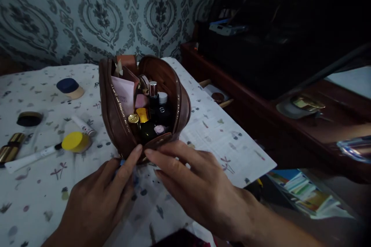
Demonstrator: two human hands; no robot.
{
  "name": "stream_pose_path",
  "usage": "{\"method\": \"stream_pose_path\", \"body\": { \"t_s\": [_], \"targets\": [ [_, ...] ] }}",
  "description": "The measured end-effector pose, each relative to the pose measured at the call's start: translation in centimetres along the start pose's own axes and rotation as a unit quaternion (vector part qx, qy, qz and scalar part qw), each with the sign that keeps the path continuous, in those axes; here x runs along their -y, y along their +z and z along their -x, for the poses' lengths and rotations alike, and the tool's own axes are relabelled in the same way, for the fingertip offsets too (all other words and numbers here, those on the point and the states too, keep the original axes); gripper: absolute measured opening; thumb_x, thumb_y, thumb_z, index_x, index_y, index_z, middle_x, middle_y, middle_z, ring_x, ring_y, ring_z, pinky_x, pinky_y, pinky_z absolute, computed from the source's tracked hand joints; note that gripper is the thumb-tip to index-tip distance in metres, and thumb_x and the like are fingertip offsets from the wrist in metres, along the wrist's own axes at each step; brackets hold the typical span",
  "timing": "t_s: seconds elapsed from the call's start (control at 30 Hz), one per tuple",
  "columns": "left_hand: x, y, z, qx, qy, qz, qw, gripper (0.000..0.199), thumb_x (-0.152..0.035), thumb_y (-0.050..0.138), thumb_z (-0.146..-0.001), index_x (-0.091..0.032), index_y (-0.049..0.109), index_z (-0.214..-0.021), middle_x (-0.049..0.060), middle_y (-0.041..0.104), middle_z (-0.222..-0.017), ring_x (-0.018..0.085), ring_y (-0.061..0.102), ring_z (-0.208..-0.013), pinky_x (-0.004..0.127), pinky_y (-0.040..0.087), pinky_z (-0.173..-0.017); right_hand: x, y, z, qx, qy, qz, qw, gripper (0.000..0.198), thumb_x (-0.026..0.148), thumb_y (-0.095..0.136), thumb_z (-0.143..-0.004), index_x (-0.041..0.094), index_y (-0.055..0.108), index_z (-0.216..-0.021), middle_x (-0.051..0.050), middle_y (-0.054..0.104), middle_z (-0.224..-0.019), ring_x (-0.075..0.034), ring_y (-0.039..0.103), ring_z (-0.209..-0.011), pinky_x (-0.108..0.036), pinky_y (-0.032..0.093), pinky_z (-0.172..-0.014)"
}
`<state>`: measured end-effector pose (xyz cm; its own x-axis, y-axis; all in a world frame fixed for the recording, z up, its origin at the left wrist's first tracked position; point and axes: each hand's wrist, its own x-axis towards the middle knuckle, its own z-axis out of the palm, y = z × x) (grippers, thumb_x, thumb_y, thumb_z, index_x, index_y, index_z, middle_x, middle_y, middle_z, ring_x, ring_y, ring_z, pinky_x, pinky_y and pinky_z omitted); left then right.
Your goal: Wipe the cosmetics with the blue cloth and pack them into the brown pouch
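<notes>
A brown zippered makeup bag [108, 96] stands unzipped on the cloth. Inside are a pink tube [124, 94], a dark bottle with a silver cap [153, 89], a black bottle with a white cap [162, 112], a gold-capped item [133, 119] and an orange-yellow item [142, 115]. My left hand [100, 193] is at the bag's near end, its index fingertip at the rim. Something blue shows between its curled fingers, mostly hidden. My right hand [199, 177] has its fingertips on the near rim, thumb below, pinching the bag's edge.
Left on the patterned cloth [156, 212] lie a yellow sponge [75, 142], a blue-and-beige sponge [69, 88], a white pen-like stick [33, 160], a white tube [82, 124], a black oval item [29, 119] and a gold-and-black item [13, 147]. Dark red furniture [243, 104] stands right.
</notes>
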<state>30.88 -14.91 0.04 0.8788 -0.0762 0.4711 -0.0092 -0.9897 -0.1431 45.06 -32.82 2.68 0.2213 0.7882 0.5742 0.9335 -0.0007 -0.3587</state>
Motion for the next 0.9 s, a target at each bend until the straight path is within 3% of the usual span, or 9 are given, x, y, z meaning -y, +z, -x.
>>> {"method": "stream_pose_path", "body": {
  "t_s": [0.07,0.27,0.4,0.57,0.7,0.83,0.9],
  "targets": [
    [0.2,0.0,0.4,0.009,0.007,0.013,1.000,0.060,-0.019,0.031,-0.102,-0.019,0.018,-0.161,0.003,0.068,-0.079,0.015,0.065,-0.056,0.026,0.053,-0.049,0.3,0.8,0.5,-0.006,0.006,-0.018,1.000,0.031,0.013,0.050,-0.100,0.011,0.058,-0.130,-0.013,0.069,-0.113,-0.019,0.069,-0.104,-0.029,0.061,-0.080],
    [0.6,0.7,2.7,0.009,0.001,0.114,0.993,0.047,-0.017,0.044,-0.099,-0.014,0.037,-0.146,0.006,0.071,-0.094,0.016,0.070,-0.080,0.025,0.058,-0.068,0.5,5.2,2.1,0.057,0.023,-0.102,0.993,0.025,0.009,0.051,-0.097,0.015,0.064,-0.117,-0.011,0.066,-0.113,-0.018,0.069,-0.098,-0.028,0.061,-0.078],
    [1.3,0.6,3.9,0.065,-0.067,0.106,0.990,0.020,-0.018,0.042,-0.099,-0.018,0.054,-0.116,0.006,0.067,-0.096,0.018,0.068,-0.083,0.027,0.056,-0.067,0.8,8.2,2.1,0.125,0.026,-0.089,0.988,0.018,0.008,0.056,-0.093,0.018,0.067,-0.104,-0.008,0.066,-0.105,-0.018,0.068,-0.093,-0.029,0.060,-0.078],
    [3.6,-0.4,5.0,0.136,-0.164,0.068,0.975,0.019,-0.023,0.038,-0.100,-0.020,0.056,-0.101,0.004,0.062,-0.091,0.018,0.064,-0.080,0.029,0.052,-0.065,2.0,9.3,0.2,0.184,0.006,-0.071,0.980,0.015,0.005,0.058,-0.089,0.016,0.068,-0.093,-0.008,0.066,-0.099,-0.021,0.067,-0.089,-0.033,0.059,-0.077],
    [6.6,-1.4,6.7,0.153,-0.245,0.057,0.956,0.021,-0.027,0.039,-0.099,-0.021,0.058,-0.103,0.005,0.063,-0.094,0.020,0.064,-0.085,0.031,0.052,-0.071,3.3,10.3,-1.7,0.205,0.019,-0.133,0.969,0.017,0.007,0.056,-0.090,0.016,0.069,-0.097,-0.007,0.063,-0.102,-0.019,0.067,-0.087,-0.032,0.058,-0.075],
    [10.9,-2.2,7.9,0.109,-0.369,0.013,0.923,0.031,-0.030,0.039,-0.098,-0.018,0.059,-0.120,0.011,0.066,-0.116,0.026,0.063,-0.109,0.039,0.052,-0.090,4.8,12.8,-4.4,0.209,0.041,-0.201,0.956,0.021,0.009,0.057,-0.090,0.015,0.069,-0.106,-0.007,0.062,-0.103,-0.015,0.064,-0.076,-0.032,0.056,-0.075],
    [12.9,-2.3,8.1,0.124,-0.412,-0.027,0.902,0.039,-0.029,0.039,-0.097,-0.016,0.057,-0.130,0.015,0.064,-0.122,0.030,0.061,-0.115,0.042,0.051,-0.093,5.6,14.5,-6.0,0.207,0.059,-0.234,0.948,0.025,0.010,0.058,-0.089,0.015,0.068,-0.112,-0.007,0.063,-0.103,-0.014,0.063,-0.075,-0.032,0.055,-0.075]
  ]
}}
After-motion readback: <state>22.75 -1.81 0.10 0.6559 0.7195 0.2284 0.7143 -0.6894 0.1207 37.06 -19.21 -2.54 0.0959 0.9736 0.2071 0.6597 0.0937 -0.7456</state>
